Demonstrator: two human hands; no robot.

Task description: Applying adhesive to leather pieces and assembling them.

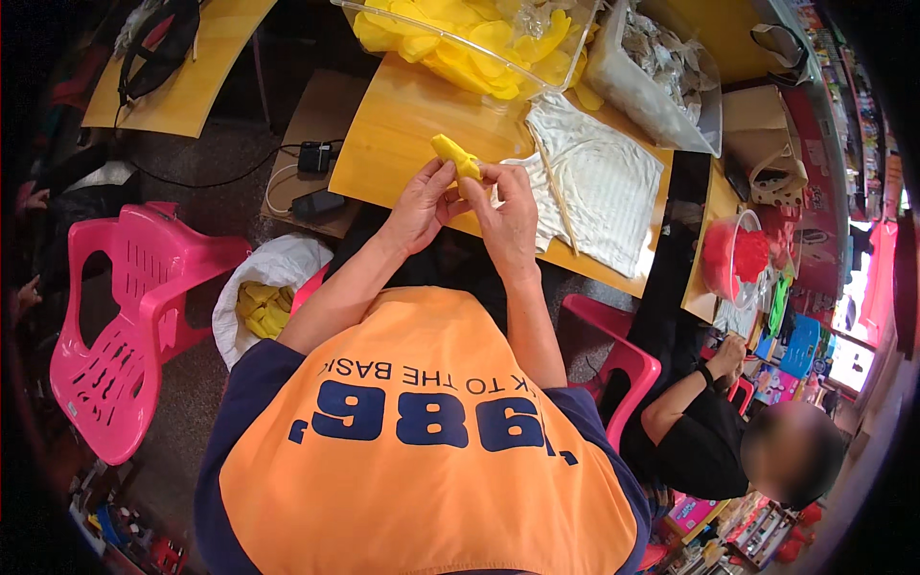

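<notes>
Yellow tabletop (388, 125) is your backstop, so work above it. White cloth (613, 196) lies to the right; don't snag it. Your left hand (419, 204) and right hand (508, 213) both pinch the small yellow piece (448, 150) near its closer end, far end poking out over the table. I'd anchor with one hand, shape with the other, pressure light to avoid creases; can't make out its folds
</notes>
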